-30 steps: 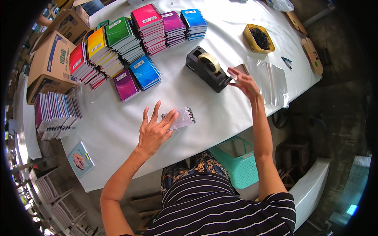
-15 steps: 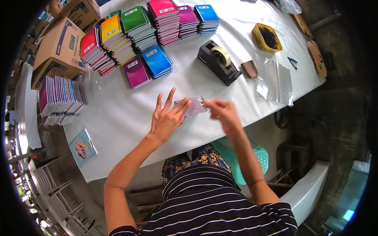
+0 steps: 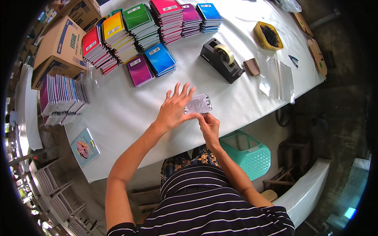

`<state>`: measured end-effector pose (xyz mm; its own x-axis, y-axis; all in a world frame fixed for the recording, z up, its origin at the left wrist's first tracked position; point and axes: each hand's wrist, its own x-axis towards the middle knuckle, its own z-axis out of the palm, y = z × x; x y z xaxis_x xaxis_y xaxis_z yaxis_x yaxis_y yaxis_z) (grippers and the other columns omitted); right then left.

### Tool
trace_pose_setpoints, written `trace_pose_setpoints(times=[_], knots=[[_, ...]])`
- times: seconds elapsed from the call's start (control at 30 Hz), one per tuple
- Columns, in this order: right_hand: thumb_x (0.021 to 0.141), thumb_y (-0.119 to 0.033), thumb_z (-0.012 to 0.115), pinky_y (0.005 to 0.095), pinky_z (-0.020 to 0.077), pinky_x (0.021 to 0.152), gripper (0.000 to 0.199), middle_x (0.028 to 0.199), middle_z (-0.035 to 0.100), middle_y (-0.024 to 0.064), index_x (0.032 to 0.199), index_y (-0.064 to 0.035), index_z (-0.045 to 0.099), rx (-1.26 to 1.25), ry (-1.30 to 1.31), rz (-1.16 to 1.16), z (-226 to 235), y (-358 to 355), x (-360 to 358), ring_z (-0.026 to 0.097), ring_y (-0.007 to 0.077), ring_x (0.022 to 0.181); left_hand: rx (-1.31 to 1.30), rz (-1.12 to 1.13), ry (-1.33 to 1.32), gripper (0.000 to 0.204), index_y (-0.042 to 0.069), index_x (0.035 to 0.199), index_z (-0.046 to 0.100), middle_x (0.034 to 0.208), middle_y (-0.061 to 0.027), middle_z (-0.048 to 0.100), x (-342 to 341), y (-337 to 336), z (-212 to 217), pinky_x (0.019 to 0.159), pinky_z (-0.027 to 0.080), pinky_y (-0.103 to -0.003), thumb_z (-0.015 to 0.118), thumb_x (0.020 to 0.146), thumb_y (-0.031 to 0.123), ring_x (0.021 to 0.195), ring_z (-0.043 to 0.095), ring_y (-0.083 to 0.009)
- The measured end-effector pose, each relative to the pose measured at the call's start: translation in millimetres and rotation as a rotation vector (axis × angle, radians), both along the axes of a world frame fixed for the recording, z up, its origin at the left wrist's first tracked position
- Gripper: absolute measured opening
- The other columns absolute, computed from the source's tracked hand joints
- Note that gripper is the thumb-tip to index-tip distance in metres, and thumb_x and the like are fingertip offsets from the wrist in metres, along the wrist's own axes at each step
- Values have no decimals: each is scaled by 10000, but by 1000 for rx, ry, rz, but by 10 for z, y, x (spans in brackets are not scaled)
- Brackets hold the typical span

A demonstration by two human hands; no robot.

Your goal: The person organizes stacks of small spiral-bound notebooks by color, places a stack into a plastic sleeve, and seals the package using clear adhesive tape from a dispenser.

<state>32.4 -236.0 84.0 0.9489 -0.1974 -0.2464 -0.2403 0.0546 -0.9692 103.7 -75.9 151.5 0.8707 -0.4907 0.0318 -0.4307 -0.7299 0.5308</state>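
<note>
A small, clear, rectangular plastic piece (image 3: 198,104) lies on the white-covered table before me, with small dark bits along its right end. My left hand (image 3: 174,109) is open at its left side, fingers spread and raised, the thumb stretched along the near edge. Right at that thumb's tip, my right hand (image 3: 210,125) is closed in a pinch by the near edge of the plastic. What its fingertips hold is too small to make out. Beyond my hands lie a purple spiral notebook (image 3: 140,71) and a small stack of blue ones (image 3: 160,59).
Stacks of coloured notebooks (image 3: 141,19) line the far side. A black tape dispenser (image 3: 221,63), brown block (image 3: 252,67), clear bags (image 3: 276,80), yellow tub (image 3: 268,36) and pliers (image 3: 293,60) lie right. Left are cartons (image 3: 59,49), wrapped notebooks (image 3: 65,96) and a pale-blue notebook (image 3: 84,147).
My right hand has come down from the plastic piece's right end to its near edge. My left fingers have lifted off its top, and the thumb has swung toward my right fingertips.
</note>
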Motion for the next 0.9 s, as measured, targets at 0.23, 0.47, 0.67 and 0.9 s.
trace_pose_setpoints(times=[0.23, 0.47, 0.67, 0.9], knots=[[951, -214, 545, 303, 490, 516, 314, 583, 628, 72, 775, 15, 669, -321, 238, 458, -218, -498, 325, 620, 129, 530, -115, -48, 283, 629, 179, 1366, 474, 1444, -78, 431, 209, 1, -234, 1007, 439, -434, 655, 829, 453, 1294, 427, -387], [916, -546, 542, 368, 510, 729, 643, 1051, 614, 114, 1192, 35, 531, 470, 770, 555, -585, -1200, 752, 614, 212, 869, -142, -96, 276, 603, 283, 1391, 459, 1470, -31, 411, -339, -157, -33, 1078, 382, -440, 674, 838, 391, 1338, 393, -331], [844, -312, 657, 412, 483, 862, 629, 1170, 561, 131, 1304, 39, 410, 294, 533, 752, 303, 26, 1068, 584, 231, 1017, -487, 562, -70, 615, 183, 1430, 432, 1552, -106, 263, -545, 1007, 28, 1156, 194, -399, 676, 865, 182, 1455, 138, -313], [864, -276, 662, 385, 441, 918, 597, 1202, 570, 106, 1328, -37, 372, 590, 159, 1078, 1283, 2662, 1502, 549, 201, 1119, -630, 1313, -543, 601, 78, 1444, 384, 1490, -147, 364, -998, 3286, 745, 1134, 235, -356, 525, 959, 403, 1408, 277, -251]])
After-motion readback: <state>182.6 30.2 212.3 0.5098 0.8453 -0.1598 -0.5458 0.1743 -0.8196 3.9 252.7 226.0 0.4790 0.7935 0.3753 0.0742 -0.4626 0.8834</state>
